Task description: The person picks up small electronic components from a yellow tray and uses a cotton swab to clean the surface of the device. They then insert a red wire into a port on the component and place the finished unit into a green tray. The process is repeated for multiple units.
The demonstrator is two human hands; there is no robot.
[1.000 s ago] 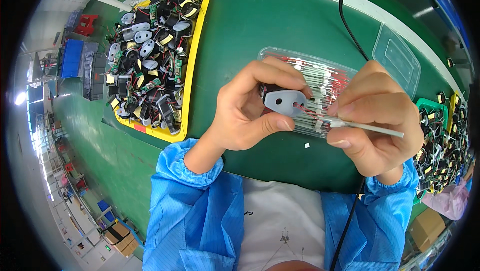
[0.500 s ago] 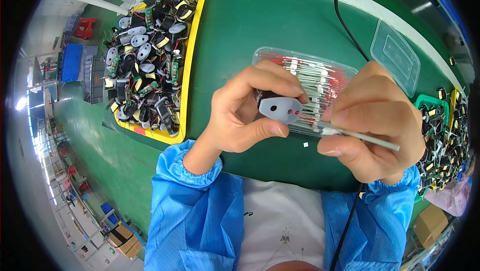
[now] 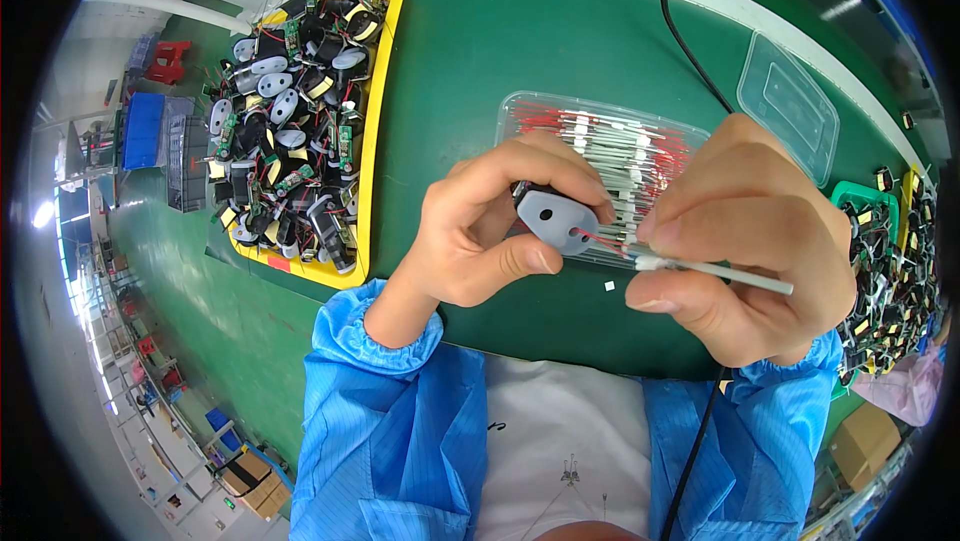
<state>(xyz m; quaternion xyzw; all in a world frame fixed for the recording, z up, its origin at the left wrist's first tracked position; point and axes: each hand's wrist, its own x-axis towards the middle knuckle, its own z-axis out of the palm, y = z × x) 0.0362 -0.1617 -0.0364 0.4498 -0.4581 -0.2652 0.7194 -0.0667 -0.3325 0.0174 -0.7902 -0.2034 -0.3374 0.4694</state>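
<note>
One grey-faced case (image 3: 560, 219), right end just turned nearer, is clamped in the left fingers (image 3: 560, 171), right fingers (image 3: 735, 229) pinching a pale stick (image 3: 742, 275), red wires (image 3: 604, 240) between.

On my head feed I see the left hand (image 3: 470, 226) holding a grey-capped black housing (image 3: 560, 217), the right hand (image 3: 765, 241) pinching a white-sheathed cable (image 3: 745, 276) whose red wires (image 3: 603, 240) seem to enter that housing.
</note>
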